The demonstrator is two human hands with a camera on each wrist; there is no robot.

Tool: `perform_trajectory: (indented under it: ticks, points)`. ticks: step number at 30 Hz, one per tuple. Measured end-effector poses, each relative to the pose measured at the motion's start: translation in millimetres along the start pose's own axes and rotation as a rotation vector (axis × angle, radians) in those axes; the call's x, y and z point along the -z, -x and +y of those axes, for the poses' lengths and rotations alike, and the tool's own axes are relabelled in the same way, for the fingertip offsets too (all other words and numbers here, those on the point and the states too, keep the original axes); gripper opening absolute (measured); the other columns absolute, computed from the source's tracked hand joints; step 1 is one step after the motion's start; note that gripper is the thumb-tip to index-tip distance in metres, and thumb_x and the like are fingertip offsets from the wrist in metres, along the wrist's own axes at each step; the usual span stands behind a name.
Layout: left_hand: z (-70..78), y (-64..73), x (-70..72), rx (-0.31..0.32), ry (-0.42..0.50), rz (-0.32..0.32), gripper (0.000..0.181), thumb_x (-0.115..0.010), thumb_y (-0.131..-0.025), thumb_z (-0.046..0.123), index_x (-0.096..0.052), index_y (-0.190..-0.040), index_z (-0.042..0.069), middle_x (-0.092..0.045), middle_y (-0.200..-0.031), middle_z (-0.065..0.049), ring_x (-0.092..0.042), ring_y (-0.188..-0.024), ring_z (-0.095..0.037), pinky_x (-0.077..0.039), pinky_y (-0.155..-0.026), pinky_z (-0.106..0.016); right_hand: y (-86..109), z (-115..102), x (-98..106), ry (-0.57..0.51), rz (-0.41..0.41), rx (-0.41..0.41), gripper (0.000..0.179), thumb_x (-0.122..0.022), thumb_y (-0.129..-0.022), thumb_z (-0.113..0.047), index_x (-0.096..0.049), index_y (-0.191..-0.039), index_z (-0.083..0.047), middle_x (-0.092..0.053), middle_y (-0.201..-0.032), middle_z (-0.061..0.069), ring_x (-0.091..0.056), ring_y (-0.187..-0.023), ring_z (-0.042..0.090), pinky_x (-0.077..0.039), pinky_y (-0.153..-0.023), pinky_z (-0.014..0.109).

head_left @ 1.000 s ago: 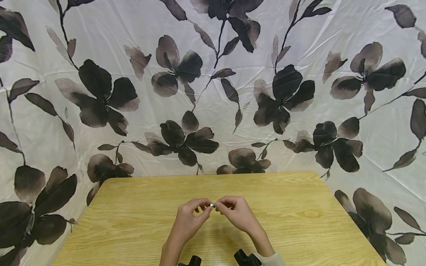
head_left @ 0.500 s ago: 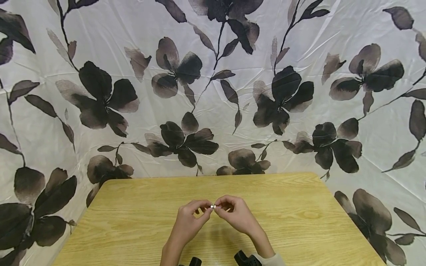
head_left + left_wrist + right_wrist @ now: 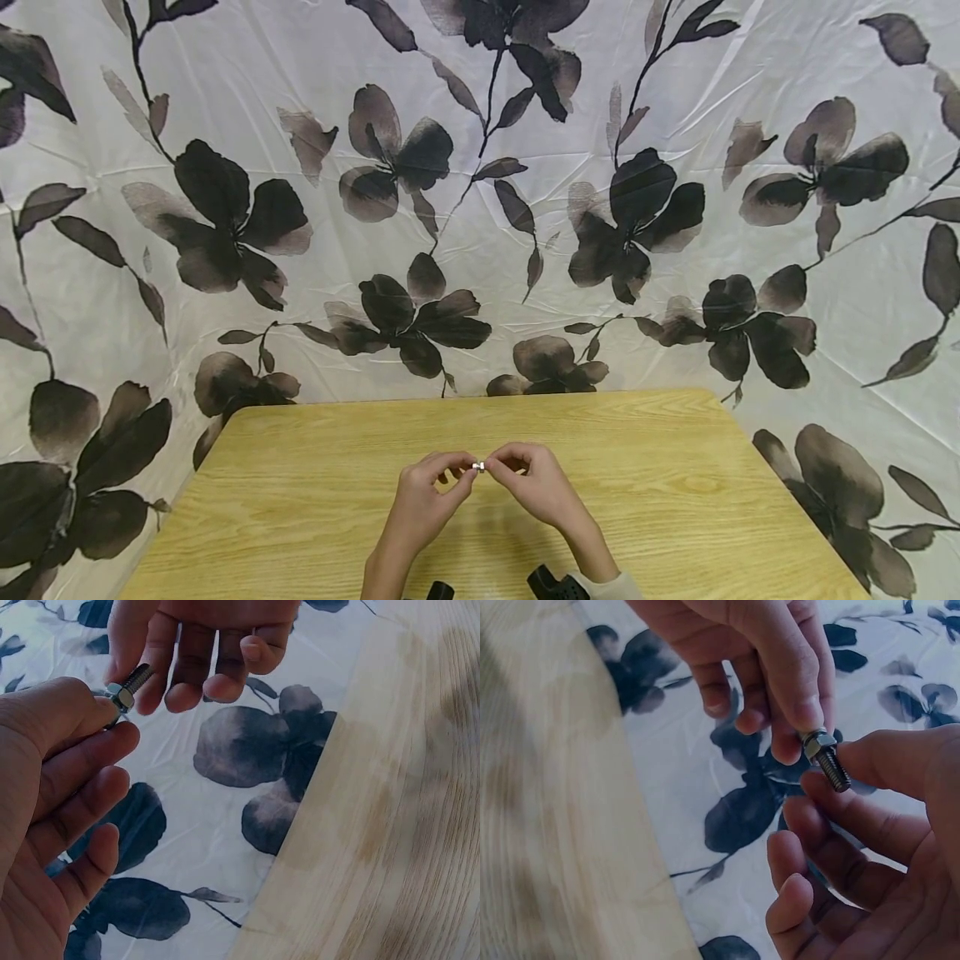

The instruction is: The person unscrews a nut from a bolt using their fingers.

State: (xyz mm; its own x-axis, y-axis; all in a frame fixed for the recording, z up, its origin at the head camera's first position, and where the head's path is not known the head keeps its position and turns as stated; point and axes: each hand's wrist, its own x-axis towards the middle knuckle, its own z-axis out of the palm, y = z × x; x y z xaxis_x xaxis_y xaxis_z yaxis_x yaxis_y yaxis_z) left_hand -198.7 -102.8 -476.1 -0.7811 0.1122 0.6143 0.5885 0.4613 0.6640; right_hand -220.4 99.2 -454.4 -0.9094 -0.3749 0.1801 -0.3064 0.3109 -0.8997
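Observation:
A small silver bolt point(image 3: 835, 774) with a hex nut point(image 3: 821, 745) on its thread is held between both hands above the table. My left hand point(image 3: 422, 498) pinches the head end between thumb and index finger; the fingertips partly hide that end. Thumb and index finger of my right hand point(image 3: 542, 487) curl round the threaded end, and the thumb point(image 3: 862, 757) lies against the bolt close to the nut. In the left wrist view the bare thread point(image 3: 139, 676) points toward the right hand. The other fingers of both hands hold nothing.
A light wood-grain table point(image 3: 315, 450) lies beneath the hands. Behind it hangs a white cloth point(image 3: 517, 250) with dark flowers. Two black devices sit at the wrists, the right one point(image 3: 555, 582) beside a pale sleeve point(image 3: 611, 586).
My right fingertips shift slightly toward the nut and then back to the right, leaving more of the metal showing in the head view. My left hand stays almost where it was.

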Motion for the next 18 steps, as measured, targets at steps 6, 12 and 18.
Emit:
perform_trajectory:
  ticks: [6, 12, 18]
  points:
    - [0.4, 0.3, 0.6, -0.006, -0.007, 0.001, 0.020, -0.081, -0.087, 0.005, -0.078, -0.097, 0.022, -0.074, -0.090, 0.013, -0.062, -0.078, 0.001, -0.056, -0.066, -0.031, 0.7, -0.2, 0.3, 0.003, -0.017, 0.019, 0.020, -0.067, -0.101, -0.030, -0.079, -0.106, -0.014, -0.077, -0.106, 0.010, -0.066, -0.085, 0.010, -0.052, -0.071, 0.026]
    - [1.2, 0.1, 0.9, 0.012, 0.000, 0.001, 0.020, -0.081, -0.086, 0.004, -0.078, -0.096, 0.021, -0.074, -0.091, 0.014, -0.062, -0.078, 0.000, -0.056, -0.067, -0.031, 0.2, -0.6, -1.1, -0.028, -0.033, 0.029, 0.017, -0.069, -0.100, -0.025, -0.076, -0.107, -0.012, -0.075, -0.103, 0.007, -0.068, -0.086, 0.016, -0.053, -0.072, 0.026]
    - [0.7, 0.7, 0.7, 0.003, -0.006, 0.008, 0.019, -0.081, -0.086, 0.004, -0.078, -0.095, 0.020, -0.074, -0.090, 0.012, -0.061, -0.078, 0.000, -0.055, -0.066, -0.029, 0.5, -0.5, -2.2, -0.045, -0.047, 0.030, 0.015, -0.070, -0.099, -0.023, -0.073, -0.109, -0.012, -0.073, -0.104, 0.005, -0.067, -0.089, 0.014, -0.055, -0.075, 0.027]
